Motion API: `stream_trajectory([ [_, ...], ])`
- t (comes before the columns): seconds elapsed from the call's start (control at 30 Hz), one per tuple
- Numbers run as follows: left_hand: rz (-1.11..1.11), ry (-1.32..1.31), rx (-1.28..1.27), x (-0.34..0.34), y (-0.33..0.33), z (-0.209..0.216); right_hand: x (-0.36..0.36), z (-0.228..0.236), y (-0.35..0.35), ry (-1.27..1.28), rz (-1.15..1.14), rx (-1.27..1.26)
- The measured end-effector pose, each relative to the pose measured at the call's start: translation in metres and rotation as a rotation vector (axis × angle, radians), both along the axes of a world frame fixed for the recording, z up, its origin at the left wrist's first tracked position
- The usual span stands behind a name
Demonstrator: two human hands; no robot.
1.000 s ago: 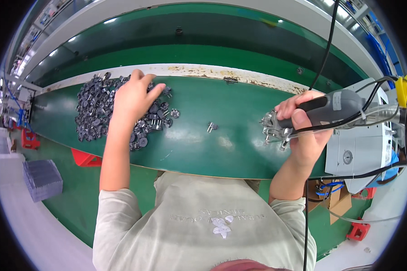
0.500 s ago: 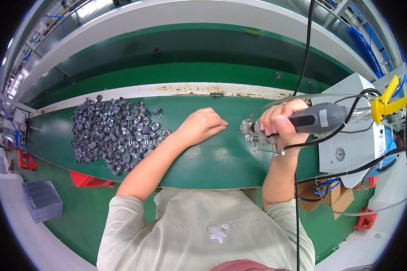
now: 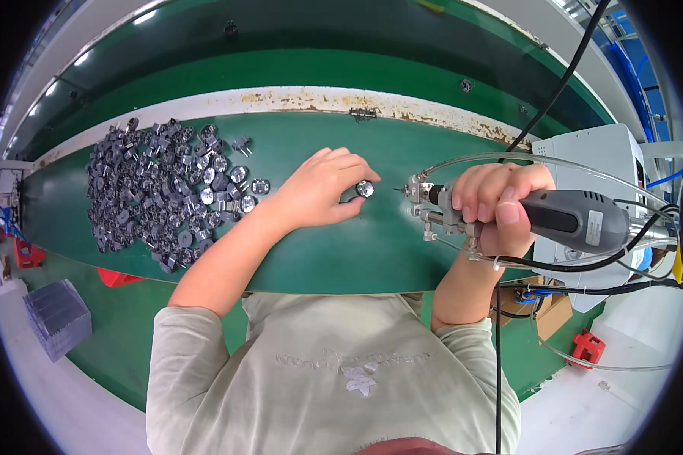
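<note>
Between the thumb and fingertips of my left hand (image 3: 319,188) is a small round dark part (image 3: 365,189), its shiny metal face showing. My right hand (image 3: 502,203) is closed round a grey powered screwdriver (image 3: 584,221) that lies nearly level. Its metal nose (image 3: 416,189), with a thin bit, points left toward the round part, a short gap away. To the left of my left forearm spreads a large pile of similar dark round parts (image 3: 155,189), some with prongs. A few lie loose at the pile's right edge. All rest on the green worktable (image 3: 334,262).
A grey metal box unit (image 3: 584,163) stands at the right end of the table. A clear hose (image 3: 508,157) and black cables run to the screwdriver. Behind the table runs a worn white ledge (image 3: 281,100), then a green conveyor belt (image 3: 341,68) carrying a few scattered parts.
My left fingers have opened out around the round part, so its metal face shows now. My right hand still grips the screwdriver. The whole view has shifted a little.
</note>
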State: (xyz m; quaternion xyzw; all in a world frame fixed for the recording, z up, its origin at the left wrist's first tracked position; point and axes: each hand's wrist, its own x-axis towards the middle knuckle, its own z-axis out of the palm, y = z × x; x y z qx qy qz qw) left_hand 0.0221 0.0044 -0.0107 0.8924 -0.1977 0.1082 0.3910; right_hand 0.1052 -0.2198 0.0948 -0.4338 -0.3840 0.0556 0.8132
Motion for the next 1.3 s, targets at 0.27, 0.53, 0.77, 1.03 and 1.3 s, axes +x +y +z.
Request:
stream_trajectory([
  [0.27, -0.001, 0.071, 0.022, 0.000, 0.005, -0.004, -0.006, -0.012, 0.014, -0.063, 0.001, 0.016],
  [0.53, 0.065, 0.117, -0.024, -0.004, -0.006, 0.003, -0.011, -0.010, 0.017, -0.055, 0.036, 0.014],
  [0.77, 0.070, 0.015, -0.059, -0.002, -0.007, 0.001, -0.010, -0.013, 0.019, -0.079, 0.041, -0.005],
  [1.03, 0.032, 0.055, -0.059, -0.002, -0.003, -0.003, -0.008, -0.019, 0.026, -0.091, 0.038, -0.007],
  [1.3, 0.029, 0.051, -0.060, -0.001, -0.002, -0.003, -0.008, -0.019, 0.027, -0.105, 0.043, -0.040],
])
